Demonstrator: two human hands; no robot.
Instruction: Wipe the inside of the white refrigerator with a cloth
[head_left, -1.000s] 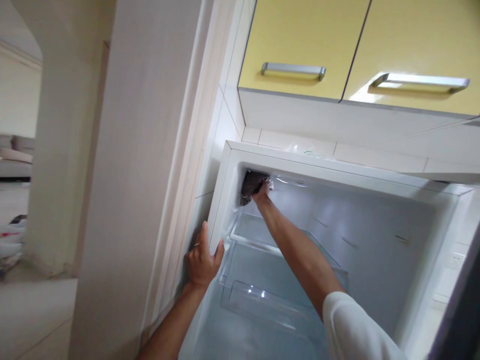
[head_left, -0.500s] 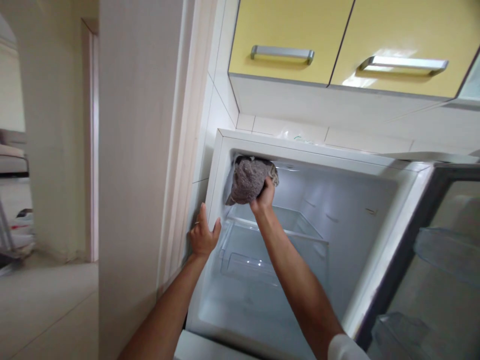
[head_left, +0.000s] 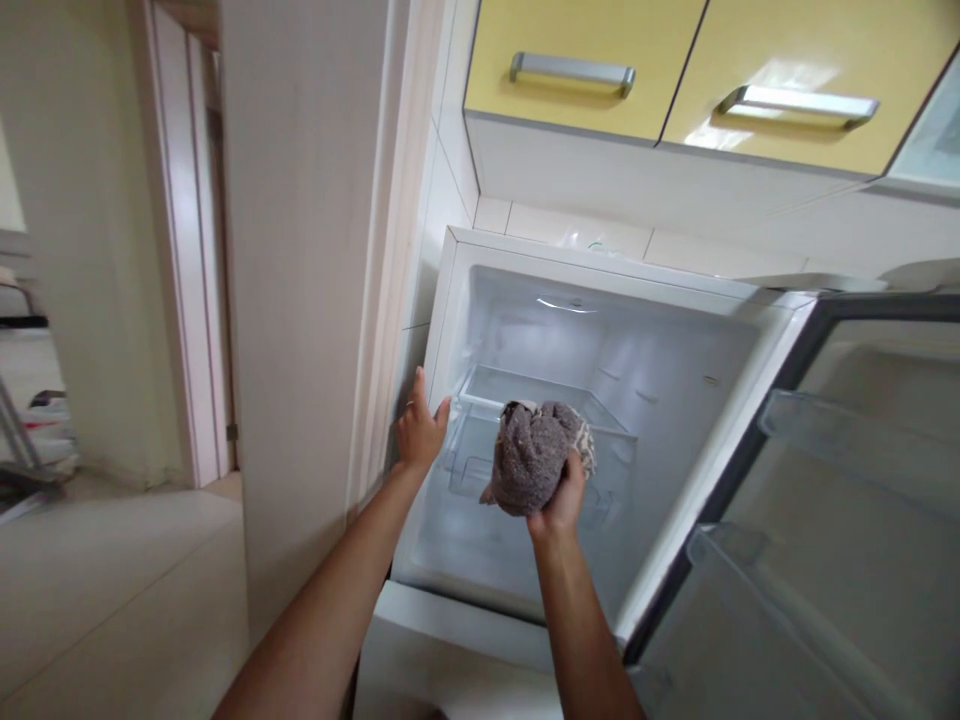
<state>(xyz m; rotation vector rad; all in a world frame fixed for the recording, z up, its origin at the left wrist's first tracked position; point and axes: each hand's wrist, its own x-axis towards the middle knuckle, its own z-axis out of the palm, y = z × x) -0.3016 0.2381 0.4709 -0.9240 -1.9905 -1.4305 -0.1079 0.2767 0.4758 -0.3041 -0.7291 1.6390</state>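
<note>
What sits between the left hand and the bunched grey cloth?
In the head view, no loose object lies between the left hand and cloth; parts of the fridge and clear shelving show in the gap.

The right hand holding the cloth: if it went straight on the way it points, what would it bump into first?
The gray cloth in the right hand would lead, probably meeting the transparent upper refrigerator shelf first, though depth is unclear in this single view.
</note>
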